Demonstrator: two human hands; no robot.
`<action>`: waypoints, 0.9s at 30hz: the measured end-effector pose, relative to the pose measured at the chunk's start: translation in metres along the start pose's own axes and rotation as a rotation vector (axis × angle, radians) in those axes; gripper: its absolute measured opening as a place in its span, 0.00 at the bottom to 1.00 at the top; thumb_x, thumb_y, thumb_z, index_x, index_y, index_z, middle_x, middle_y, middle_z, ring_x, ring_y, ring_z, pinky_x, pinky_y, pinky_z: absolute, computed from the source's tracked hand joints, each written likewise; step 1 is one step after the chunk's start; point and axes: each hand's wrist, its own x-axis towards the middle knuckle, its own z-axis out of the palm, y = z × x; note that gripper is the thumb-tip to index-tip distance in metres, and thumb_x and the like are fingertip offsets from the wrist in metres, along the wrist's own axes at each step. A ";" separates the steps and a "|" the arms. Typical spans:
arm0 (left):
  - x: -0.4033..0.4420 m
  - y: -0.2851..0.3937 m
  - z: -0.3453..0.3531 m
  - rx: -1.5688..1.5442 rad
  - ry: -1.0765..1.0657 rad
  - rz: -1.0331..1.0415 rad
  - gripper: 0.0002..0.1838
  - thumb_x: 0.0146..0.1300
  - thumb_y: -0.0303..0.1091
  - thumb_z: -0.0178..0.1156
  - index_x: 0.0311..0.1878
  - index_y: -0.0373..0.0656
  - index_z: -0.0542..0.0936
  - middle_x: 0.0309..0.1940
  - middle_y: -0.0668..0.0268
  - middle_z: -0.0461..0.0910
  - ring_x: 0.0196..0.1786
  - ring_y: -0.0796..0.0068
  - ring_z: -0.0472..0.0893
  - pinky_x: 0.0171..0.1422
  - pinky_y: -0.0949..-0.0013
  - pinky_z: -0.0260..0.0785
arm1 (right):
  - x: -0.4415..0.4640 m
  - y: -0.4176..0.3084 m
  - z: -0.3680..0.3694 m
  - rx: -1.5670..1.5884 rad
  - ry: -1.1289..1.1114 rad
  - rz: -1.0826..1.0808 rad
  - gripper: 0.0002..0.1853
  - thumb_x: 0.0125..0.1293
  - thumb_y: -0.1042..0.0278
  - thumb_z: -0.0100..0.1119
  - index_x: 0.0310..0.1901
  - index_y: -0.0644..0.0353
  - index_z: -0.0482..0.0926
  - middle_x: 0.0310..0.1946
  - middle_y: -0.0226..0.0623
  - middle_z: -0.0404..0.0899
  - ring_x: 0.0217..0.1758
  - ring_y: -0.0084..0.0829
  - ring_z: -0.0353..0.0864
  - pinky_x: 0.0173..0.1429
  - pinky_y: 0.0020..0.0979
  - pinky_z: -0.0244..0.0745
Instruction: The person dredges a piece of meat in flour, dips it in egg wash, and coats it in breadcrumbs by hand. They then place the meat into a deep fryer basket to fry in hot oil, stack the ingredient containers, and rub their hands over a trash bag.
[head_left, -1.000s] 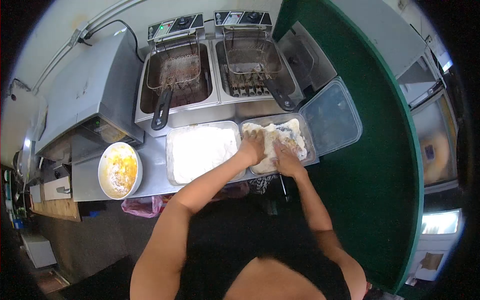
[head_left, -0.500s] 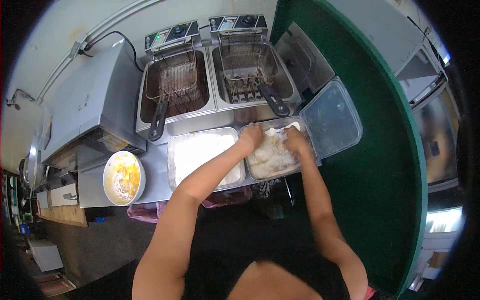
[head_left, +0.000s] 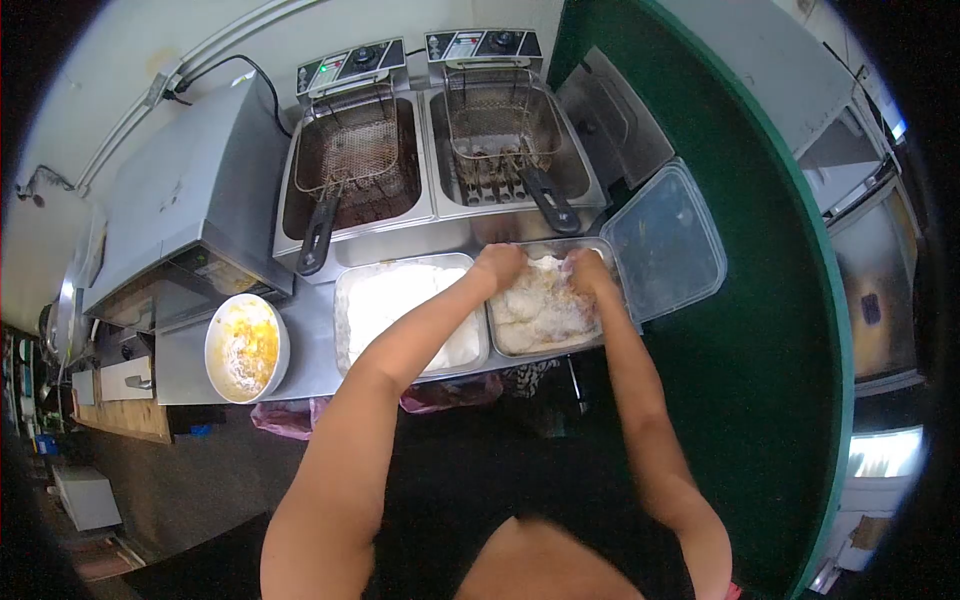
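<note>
Both curled, left hand point(head_left: 501, 264) and right hand point(head_left: 587, 270) touch floury food point(head_left: 543, 315) at the tray's point(head_left: 535, 352) far side. Their grip is hidden.

The left arm point(head_left: 375, 400) reaches up and rightward from the lower frame, the right arm point(head_left: 645, 410) up and leftward. The left hand point(head_left: 501, 264) and right hand point(head_left: 588, 271) are near together, slightly right of centre, fingertips hidden.
</note>
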 end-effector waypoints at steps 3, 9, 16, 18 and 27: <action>-0.012 0.005 -0.023 -0.049 -0.011 -0.058 0.10 0.56 0.31 0.52 0.38 0.39 0.80 0.36 0.53 0.80 0.41 0.56 0.81 0.45 0.60 0.75 | -0.005 0.014 0.004 0.224 0.077 0.194 0.13 0.41 0.74 0.67 0.33 0.64 0.80 0.29 0.44 0.81 0.34 0.39 0.81 0.39 0.36 0.75; -0.004 0.016 -0.035 -0.198 0.200 -0.155 0.10 0.51 0.29 0.57 0.37 0.37 0.79 0.35 0.49 0.79 0.40 0.48 0.80 0.44 0.56 0.74 | -0.039 -0.020 -0.047 0.595 0.131 0.139 0.08 0.45 0.78 0.64 0.30 0.69 0.80 0.26 0.39 0.81 0.30 0.25 0.78 0.34 0.30 0.73; 0.024 0.066 -0.038 -0.602 0.073 0.193 0.10 0.49 0.27 0.57 0.35 0.34 0.80 0.37 0.44 0.79 0.46 0.47 0.77 0.49 0.57 0.71 | -0.062 0.003 -0.033 0.263 0.156 0.109 0.08 0.44 0.81 0.59 0.30 0.70 0.80 0.27 0.46 0.82 0.29 0.33 0.80 0.36 0.34 0.74; 0.018 0.062 -0.043 -0.651 -0.120 0.168 0.14 0.51 0.26 0.54 0.43 0.40 0.79 0.42 0.47 0.78 0.49 0.50 0.77 0.53 0.58 0.70 | -0.074 0.001 -0.035 0.157 0.089 0.114 0.12 0.45 0.79 0.58 0.35 0.70 0.80 0.31 0.51 0.81 0.34 0.40 0.80 0.41 0.37 0.74; -0.030 0.037 0.004 -0.018 -0.133 0.118 0.26 0.58 0.32 0.49 0.62 0.38 0.66 0.67 0.57 0.58 0.68 0.59 0.62 0.66 0.61 0.60 | -0.129 -0.073 -0.011 0.129 -0.137 -0.063 0.33 0.64 0.60 0.46 0.65 0.73 0.51 0.67 0.60 0.50 0.72 0.51 0.46 0.74 0.40 0.41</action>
